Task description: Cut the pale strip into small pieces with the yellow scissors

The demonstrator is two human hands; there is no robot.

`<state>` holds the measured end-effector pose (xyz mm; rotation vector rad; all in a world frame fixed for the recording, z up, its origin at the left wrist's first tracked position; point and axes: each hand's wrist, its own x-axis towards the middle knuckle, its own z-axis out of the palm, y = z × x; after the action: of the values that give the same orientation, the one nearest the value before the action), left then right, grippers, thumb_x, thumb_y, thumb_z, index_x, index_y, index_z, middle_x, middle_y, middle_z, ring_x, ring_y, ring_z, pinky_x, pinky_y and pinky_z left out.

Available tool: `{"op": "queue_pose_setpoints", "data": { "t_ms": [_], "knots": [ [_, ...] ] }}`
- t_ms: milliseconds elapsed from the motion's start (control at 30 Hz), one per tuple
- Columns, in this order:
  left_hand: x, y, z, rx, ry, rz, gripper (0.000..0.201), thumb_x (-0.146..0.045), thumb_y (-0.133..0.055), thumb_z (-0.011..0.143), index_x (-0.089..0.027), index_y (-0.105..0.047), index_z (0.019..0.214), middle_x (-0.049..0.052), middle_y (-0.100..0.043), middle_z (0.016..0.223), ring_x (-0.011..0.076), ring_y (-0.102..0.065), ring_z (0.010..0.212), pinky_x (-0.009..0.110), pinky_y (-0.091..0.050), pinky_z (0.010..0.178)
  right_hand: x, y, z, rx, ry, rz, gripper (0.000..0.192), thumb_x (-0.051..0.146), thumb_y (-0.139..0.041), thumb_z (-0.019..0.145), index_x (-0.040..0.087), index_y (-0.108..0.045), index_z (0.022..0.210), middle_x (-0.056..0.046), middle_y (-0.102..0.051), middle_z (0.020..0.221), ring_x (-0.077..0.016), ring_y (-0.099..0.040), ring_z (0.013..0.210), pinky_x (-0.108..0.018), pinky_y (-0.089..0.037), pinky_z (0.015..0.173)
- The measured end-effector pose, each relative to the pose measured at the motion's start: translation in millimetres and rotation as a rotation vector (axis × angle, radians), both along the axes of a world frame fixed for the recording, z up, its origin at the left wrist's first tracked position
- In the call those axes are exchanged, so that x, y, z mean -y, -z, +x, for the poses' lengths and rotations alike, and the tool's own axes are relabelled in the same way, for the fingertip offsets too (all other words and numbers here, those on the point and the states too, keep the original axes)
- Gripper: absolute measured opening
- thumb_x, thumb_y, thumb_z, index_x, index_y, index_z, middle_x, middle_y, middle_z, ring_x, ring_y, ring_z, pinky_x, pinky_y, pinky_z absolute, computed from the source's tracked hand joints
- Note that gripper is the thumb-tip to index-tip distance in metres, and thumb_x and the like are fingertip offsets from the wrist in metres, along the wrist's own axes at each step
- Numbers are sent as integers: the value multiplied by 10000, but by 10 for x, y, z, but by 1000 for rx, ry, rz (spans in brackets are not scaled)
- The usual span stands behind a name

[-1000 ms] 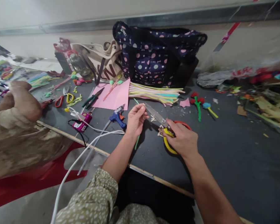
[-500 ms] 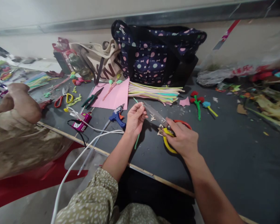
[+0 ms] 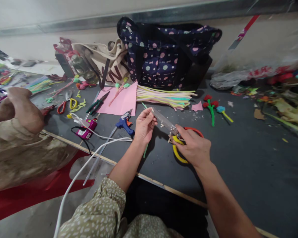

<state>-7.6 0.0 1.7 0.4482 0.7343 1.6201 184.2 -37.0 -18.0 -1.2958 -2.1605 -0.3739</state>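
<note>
My right hand point(image 3: 195, 145) holds a pair of scissors point(image 3: 180, 155) with one red and one yellow handle loop. Their grey blades point(image 3: 164, 120) point up and left, and the tip reaches the fingertips of my left hand point(image 3: 145, 125). A thin green pipe cleaner point(image 3: 145, 150) runs behind my left hand, showing above and below it. My left thumb and fingers are pinched together there; what lies right at the fingertips is too small to make out. Small pale scraps point(image 3: 170, 138) lie on the table under the scissors.
Left of my hands lies a blue glue gun point(image 3: 124, 124) with a white cord point(image 3: 74, 180). Behind are a pink sheet point(image 3: 125, 100), green-handled pliers point(image 3: 97, 105), a pipe-cleaner bundle point(image 3: 164, 96) and a dark patterned bag point(image 3: 161, 59). Red pipe-cleaner flowers point(image 3: 211, 110) lie right. Another person's arm point(image 3: 24, 109) rests left.
The view has shifted very slightly. Both hands, the scissors and the green pipe cleaner keep nearly the same positions.
</note>
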Motion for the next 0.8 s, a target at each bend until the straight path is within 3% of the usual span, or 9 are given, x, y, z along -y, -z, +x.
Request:
{"op": "queue_pose_setpoints", "data": {
  "t_ms": [800],
  "knots": [
    [16, -22, 19, 13, 3, -39, 294, -190, -832, 625, -174, -667, 867, -61, -606, 634, 24, -553, 525, 130, -417, 478, 32, -20, -3, 90, 61, 51, 446, 473, -566, 869, 237, -624, 1244, 10, -672, 752, -97, -517, 599, -267, -261, 539]
  ]
}}
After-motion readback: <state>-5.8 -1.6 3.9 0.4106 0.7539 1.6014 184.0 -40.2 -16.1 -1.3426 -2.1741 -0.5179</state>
